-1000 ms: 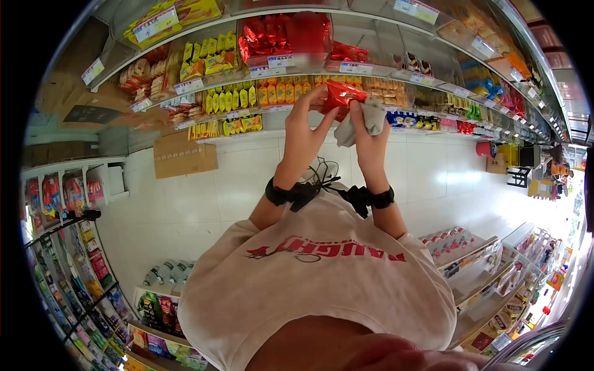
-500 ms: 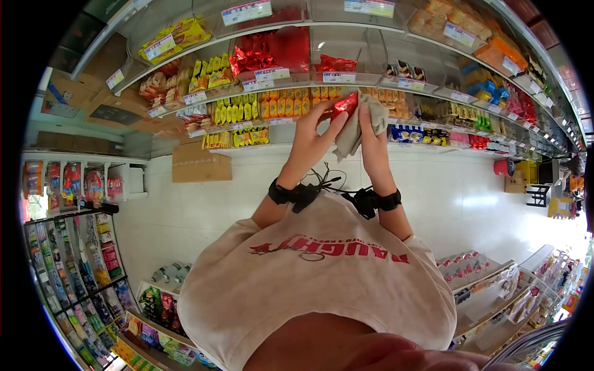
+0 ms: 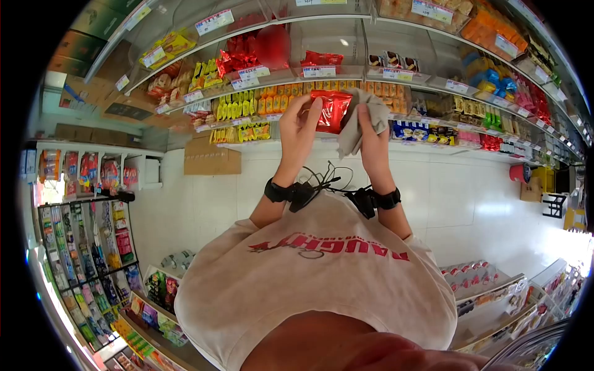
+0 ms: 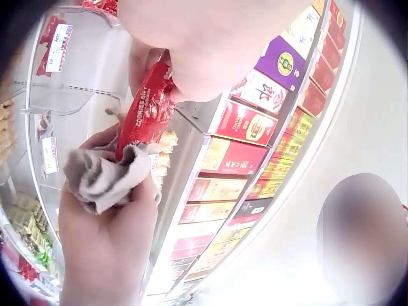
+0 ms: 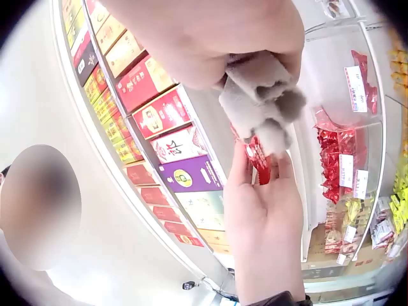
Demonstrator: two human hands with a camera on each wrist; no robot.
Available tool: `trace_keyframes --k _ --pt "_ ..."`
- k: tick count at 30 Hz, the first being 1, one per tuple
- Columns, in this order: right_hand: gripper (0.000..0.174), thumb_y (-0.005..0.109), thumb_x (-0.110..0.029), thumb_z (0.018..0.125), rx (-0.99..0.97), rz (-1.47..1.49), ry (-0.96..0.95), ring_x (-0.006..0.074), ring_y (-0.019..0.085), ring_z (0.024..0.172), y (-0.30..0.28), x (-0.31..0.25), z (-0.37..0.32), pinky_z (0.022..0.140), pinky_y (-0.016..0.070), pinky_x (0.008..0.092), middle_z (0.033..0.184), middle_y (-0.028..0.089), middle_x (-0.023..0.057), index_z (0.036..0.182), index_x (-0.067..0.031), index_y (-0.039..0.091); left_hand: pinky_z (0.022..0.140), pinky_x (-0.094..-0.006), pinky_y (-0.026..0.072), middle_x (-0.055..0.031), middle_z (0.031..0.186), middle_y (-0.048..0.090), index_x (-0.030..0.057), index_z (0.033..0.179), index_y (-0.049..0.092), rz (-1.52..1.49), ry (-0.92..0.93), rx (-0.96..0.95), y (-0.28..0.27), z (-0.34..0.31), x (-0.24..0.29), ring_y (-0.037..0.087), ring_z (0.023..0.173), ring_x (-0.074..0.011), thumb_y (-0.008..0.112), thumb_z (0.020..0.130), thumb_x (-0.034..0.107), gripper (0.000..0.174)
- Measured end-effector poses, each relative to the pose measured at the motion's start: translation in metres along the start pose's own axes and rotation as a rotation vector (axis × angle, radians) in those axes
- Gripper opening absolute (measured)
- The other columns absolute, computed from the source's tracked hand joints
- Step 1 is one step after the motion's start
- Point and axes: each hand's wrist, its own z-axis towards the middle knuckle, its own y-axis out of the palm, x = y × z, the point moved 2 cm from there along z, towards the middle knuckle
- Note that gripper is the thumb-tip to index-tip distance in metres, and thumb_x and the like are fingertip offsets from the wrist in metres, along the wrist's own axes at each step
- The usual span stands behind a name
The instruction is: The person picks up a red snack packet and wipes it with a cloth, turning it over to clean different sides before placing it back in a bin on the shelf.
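A shiny red packet [image 3: 333, 111] is held up in front of the shelves in the head view. The left hand [image 3: 298, 127] pinches its left side, thumb on the near face. At the packet's right edge the right hand [image 3: 374, 145] grips a crumpled grey cloth [image 3: 359, 127], which covers that edge. The left wrist view shows the packet [image 4: 148, 109] edge-on between the left hand [image 4: 197, 44] and the cloth [image 4: 108, 178]. In the right wrist view the cloth [image 5: 258, 105] hides much of the packet [image 5: 258, 159].
Shelves of snacks in clear bins lie beyond the hands, with more red packets [image 3: 322, 59] and yellow packs [image 3: 236, 106]. A cardboard box [image 3: 212, 156] stands on the floor at the left. Black cables [image 3: 325, 178] hang between the wrists.
The red packet has turned so its broad face shows, and the left hand has moved slightly left with its thumb now upright on it. The head view has shifted across the shelves.
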Motion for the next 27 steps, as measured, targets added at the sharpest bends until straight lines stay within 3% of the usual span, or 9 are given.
trace_keyframes --k 2,6,10,14,20,23,24,27 --pt "0.034 0.071 -0.025 0.098 0.03 0.16 0.094 0.0087 0.06 0.093 -0.009 -0.001 0.002 0.082 0.0497 0.0261 0.105 0.068 0.0023 0.12 -0.0007 0.064 0.08 -0.023 0.0495 -0.0063 0.1 0.064 -0.0031 0.12 0.061 0.019 -0.041 0.04 0.01 -0.005 0.008 0.061 0.091 -0.0089 0.068 0.098 0.01 0.027" --pt "0.033 0.074 -0.024 0.096 -0.107 -0.004 0.109 0.0086 0.061 0.092 -0.018 0.007 0.001 0.081 0.0494 0.0254 0.104 0.069 0.0017 0.117 -0.0004 0.067 0.077 -0.026 0.0539 -0.0069 0.104 0.067 0.0009 0.124 0.054 0.065 -0.131 -0.036 0.017 -0.01 0.0 0.065 0.091 -0.0112 0.07 0.095 0.005 0.034" --pt "0.034 0.077 -0.024 0.094 -0.084 -0.102 -0.002 0.0082 0.061 0.089 -0.026 0.01 0.005 0.079 0.0489 0.0248 0.103 0.07 0.0015 0.115 0.0016 0.068 0.076 -0.0285 0.0547 -0.0101 0.105 0.065 0.0002 0.115 0.058 0.455 0.17 0.089 0.022 -0.014 0.005 0.067 0.087 -0.0158 0.077 0.087 0.001 0.034" --pt "0.032 0.076 -0.023 0.094 -0.036 -0.13 -0.116 0.0075 0.06 0.086 -0.02 0.003 0.001 0.078 0.0488 0.0249 0.1 0.07 0.0014 0.113 0.0022 0.069 0.078 -0.0311 0.0543 -0.0142 0.108 0.065 0.0003 0.112 0.066 0.624 0.42 -0.033 0.031 -0.012 0.015 0.069 0.089 -0.0248 0.076 0.085 0.001 0.029" --pt "0.037 0.058 -0.03 0.106 -0.188 -0.146 -0.052 0.0101 0.058 0.104 0.006 0.002 -0.009 0.09 0.0465 0.0266 0.115 0.066 0.0047 0.125 0.0016 0.062 0.087 -0.0343 0.0536 -0.017 0.12 0.063 -0.0039 0.128 0.059 0.532 0.342 -0.126 0.027 -0.002 0.018 0.066 0.103 -0.0278 0.076 0.087 0.008 0.046" --pt "0.044 0.048 -0.036 0.109 -0.287 -0.216 0.038 0.0108 0.055 0.111 0.01 0.003 -0.007 0.095 0.0443 0.0271 0.119 0.063 0.0031 0.131 0.0005 0.058 0.094 -0.0306 0.0519 -0.0123 0.128 0.062 -0.0036 0.134 0.057 0.162 0.035 -0.283 0.011 0.01 0.008 0.064 0.112 -0.0186 0.074 0.088 0.003 0.049" --pt "0.048 0.045 -0.041 0.109 -0.293 -0.213 0.044 0.0113 0.055 0.109 0.014 0.001 -0.007 0.094 0.0446 0.0272 0.119 0.062 0.0014 0.133 -0.0008 0.057 0.095 -0.0299 0.0517 -0.0081 0.129 0.059 -0.0025 0.134 0.058 0.16 0.019 -0.301 0.007 0.015 0.013 0.063 0.112 -0.0168 0.077 0.087 0.004 0.051" --pt "0.048 0.047 -0.043 0.109 -0.176 -0.051 0.158 0.0111 0.055 0.109 0.023 0.02 0.004 0.092 0.0448 0.0264 0.118 0.062 0.0012 0.133 -0.0022 0.056 0.094 -0.0288 0.0524 -0.0071 0.128 0.057 -0.0031 0.132 0.059 0.109 0.021 -0.3 -0.006 0.025 0.02 0.063 0.11 -0.0163 0.08 0.085 0.006 0.053"
